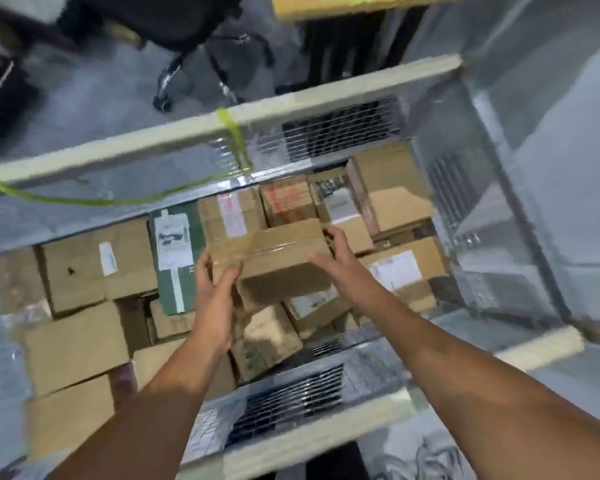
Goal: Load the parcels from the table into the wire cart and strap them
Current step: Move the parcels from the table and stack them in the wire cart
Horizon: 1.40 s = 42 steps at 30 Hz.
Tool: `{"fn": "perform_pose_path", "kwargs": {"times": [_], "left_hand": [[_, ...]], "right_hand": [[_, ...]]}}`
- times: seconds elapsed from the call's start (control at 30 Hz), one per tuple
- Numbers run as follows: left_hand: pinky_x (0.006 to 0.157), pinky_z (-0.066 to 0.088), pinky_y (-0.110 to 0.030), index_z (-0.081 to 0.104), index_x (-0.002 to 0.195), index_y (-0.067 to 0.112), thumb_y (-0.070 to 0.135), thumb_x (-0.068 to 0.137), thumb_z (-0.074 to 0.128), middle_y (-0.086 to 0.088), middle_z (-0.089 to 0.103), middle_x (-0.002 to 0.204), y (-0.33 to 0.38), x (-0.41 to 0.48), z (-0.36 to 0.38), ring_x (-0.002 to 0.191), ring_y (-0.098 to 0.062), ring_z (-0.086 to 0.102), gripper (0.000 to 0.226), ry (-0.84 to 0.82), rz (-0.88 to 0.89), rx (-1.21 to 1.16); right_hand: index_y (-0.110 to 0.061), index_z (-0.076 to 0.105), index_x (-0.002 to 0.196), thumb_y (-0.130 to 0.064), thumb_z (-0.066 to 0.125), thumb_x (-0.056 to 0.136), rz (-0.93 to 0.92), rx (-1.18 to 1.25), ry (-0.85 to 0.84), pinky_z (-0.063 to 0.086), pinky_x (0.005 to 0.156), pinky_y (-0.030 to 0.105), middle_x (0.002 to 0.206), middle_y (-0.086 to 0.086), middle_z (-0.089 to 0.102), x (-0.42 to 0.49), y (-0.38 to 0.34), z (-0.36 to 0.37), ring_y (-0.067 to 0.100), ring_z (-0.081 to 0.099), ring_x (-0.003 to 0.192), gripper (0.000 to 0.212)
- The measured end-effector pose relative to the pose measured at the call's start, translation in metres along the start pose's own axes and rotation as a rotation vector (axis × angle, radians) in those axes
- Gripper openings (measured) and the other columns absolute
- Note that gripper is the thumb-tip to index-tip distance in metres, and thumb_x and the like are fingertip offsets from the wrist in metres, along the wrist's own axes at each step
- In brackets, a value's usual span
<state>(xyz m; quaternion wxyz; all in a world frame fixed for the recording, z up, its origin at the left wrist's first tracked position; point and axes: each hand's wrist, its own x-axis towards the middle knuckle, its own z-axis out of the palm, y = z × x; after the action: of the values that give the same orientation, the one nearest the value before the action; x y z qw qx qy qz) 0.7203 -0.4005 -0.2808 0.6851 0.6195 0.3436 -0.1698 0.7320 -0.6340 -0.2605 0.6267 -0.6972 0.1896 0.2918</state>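
The parcel (278, 268) spans hand to hand, left hand (215, 289) curled round its near corner, right hand (336, 252) gripping the far end, directly above stacked boxes (77, 344) in the wire cart (326, 93).

grey floor (84, 109), black office chair (160, 19)

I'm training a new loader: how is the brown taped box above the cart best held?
By its two short ends, coming in from either side: the taped box is long with both ends free, so the left hand and right hand clamp opposite ends, clear of the parcels below.
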Motion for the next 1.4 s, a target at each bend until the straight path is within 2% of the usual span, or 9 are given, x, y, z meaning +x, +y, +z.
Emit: {"fn": "perform_pose_path", "kwargs": {"times": [0.13,0.23,0.3,0.4,0.5,0.6,0.7,1.03,1.4], "left_hand": [[0.11,0.046,-0.063,0.043,0.142,0.043,0.07,0.076,0.072,0.002,0.06,0.142,-0.046,0.05,0.005,0.128,-0.034,0.061,0.077,0.149,0.088,0.065],[0.112,0.045,-0.027,0.051,0.137,0.023,0.052,0.089,0.072,0.008,0.064,0.127,-0.064,0.065,0.002,0.12,-0.004,0.061,0.06,0.261,0.232,0.113],[0.111,0.047,-0.029,0.051,0.139,0.013,0.031,0.099,0.07,-0.001,0.065,0.127,-0.082,0.068,-0.008,0.12,-0.008,0.062,0.048,0.275,0.233,0.158],[0.11,0.047,-0.026,0.048,0.148,0.012,0.028,0.103,0.066,-0.004,0.065,0.133,-0.097,0.067,-0.022,0.124,-0.009,0.061,0.051,0.32,0.261,0.197],[0.105,0.049,-0.023,0.045,0.149,0.011,0.026,0.103,0.065,0.005,0.065,0.129,-0.106,0.069,-0.023,0.117,-0.001,0.062,0.052,0.343,0.306,0.289],[0.113,0.044,-0.045,0.042,0.149,0.002,0.024,0.105,0.06,-0.012,0.061,0.134,-0.119,0.074,-0.02,0.13,-0.025,0.056,0.053,0.354,0.335,0.532],[0.123,0.025,-0.059,0.037,0.154,-0.006,0.022,0.107,0.053,-0.031,0.04,0.157,-0.13,0.084,-0.012,0.148,-0.05,0.032,0.057,0.435,0.341,0.906],[0.128,0.0,-0.051,0.003,0.167,0.023,0.037,0.111,0.03,-0.007,-0.008,0.175,-0.083,0.078,-0.016,0.16,-0.034,-0.005,0.064,0.215,-0.089,1.299],[0.124,0.022,-0.05,0.039,0.159,0.017,0.04,0.106,0.051,-0.011,0.035,0.166,0.03,-0.1,0.029,0.153,-0.035,0.026,0.059,-0.137,0.221,1.09]], "right_hand": [[-0.059,0.037,0.13,-0.078,0.064,0.077,0.022,-0.026,0.079,0.045,0.108,0.037,0.136,-0.022,0.055,0.074,0.049,0.021,-0.002,0.058,0.121,0.063],[-0.058,0.036,0.133,-0.068,0.069,0.083,-0.042,-0.05,0.141,0.04,0.098,0.009,0.129,-0.041,0.051,0.091,0.088,0.037,-0.021,0.046,0.121,0.061],[-0.053,0.036,0.137,-0.061,0.071,0.086,-0.053,-0.07,0.126,0.035,0.088,-0.005,0.124,-0.052,0.048,0.097,0.109,0.051,-0.028,0.044,0.116,0.062],[-0.049,0.034,0.144,-0.062,0.069,0.086,-0.096,-0.129,0.115,0.027,0.09,-0.009,0.144,-0.028,0.044,0.107,0.116,0.064,-0.022,0.041,0.122,0.069],[-0.037,0.028,0.149,-0.057,0.068,0.089,-0.105,-0.201,0.067,0.034,0.095,-0.002,0.136,-0.025,0.05,0.115,0.127,0.063,-0.024,0.043,0.121,0.075],[-0.031,0.023,0.151,-0.058,0.065,0.091,-0.068,-0.383,-0.017,0.048,0.105,0.032,0.14,-0.005,0.056,0.12,0.139,0.056,0.008,0.057,0.125,0.078],[-0.02,0.02,0.159,-0.064,0.056,0.096,-0.109,-0.69,-0.024,0.037,0.118,0.047,0.16,0.01,0.04,0.132,0.143,0.059,0.028,0.041,0.144,0.085],[-0.03,-0.019,0.162,-0.086,0.031,0.09,0.216,-1.083,-0.219,0.001,0.125,0.061,0.173,0.001,-0.013,0.118,0.106,0.063,0.03,-0.009,0.16,0.104],[-0.015,0.038,0.157,-0.055,0.051,0.101,0.093,-0.911,0.414,0.024,0.119,0.047,0.154,0.011,0.049,-0.132,-0.005,-0.048,0.032,0.034,0.149,0.07]]}}
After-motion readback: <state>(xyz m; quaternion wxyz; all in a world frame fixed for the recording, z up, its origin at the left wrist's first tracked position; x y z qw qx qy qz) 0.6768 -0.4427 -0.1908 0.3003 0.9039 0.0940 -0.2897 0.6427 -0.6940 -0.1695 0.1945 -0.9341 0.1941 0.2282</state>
